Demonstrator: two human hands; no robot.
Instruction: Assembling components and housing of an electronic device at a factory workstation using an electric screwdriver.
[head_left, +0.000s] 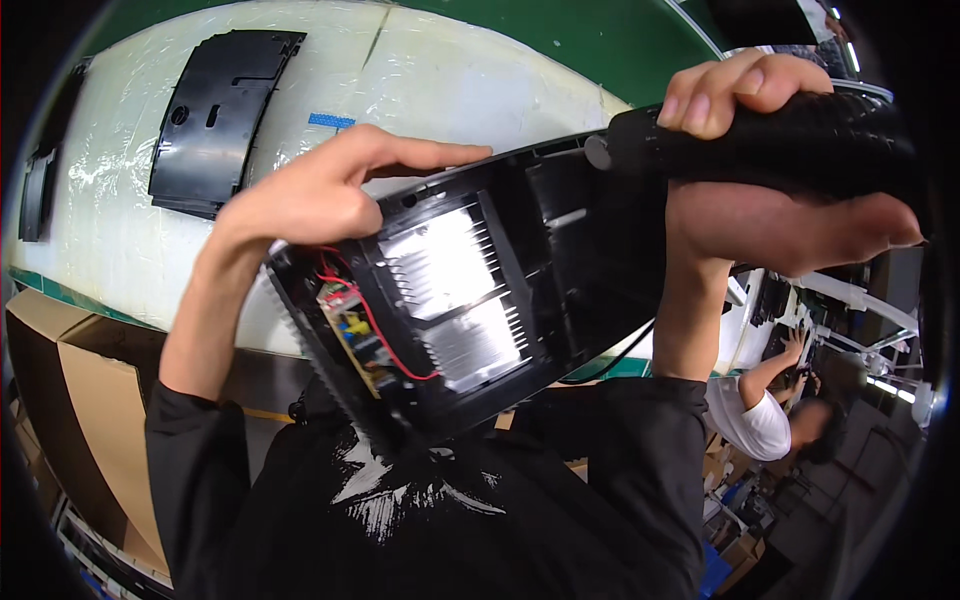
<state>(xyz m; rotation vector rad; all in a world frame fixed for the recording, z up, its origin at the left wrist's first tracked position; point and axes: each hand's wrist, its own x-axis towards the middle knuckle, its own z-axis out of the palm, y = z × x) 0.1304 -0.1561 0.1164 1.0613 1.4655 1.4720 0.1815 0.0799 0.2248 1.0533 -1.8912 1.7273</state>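
A black plastic housing (590,290) is held tilted in front of my chest, its inside facing up. Two silvery finned metal plates (450,262) sit in it, beside a small circuit board (352,330) with red wires (378,335). My left hand (330,190) grips the housing's far left edge, thumb inside and forefinger stretched along the rim. At the right my right hand (745,150) is wrapped around a thick black cylinder (780,140) with a round grey end, above the housing's right part. I cannot tell whether the cylinder is joined to the housing.
A curved black panel (225,120) and a small blue strip (331,120) lie on the film-covered white table (110,130). Another dark part (38,195) lies at its left. An open cardboard box (115,400) stands near left. A co-worker in white (750,420) is at the right.
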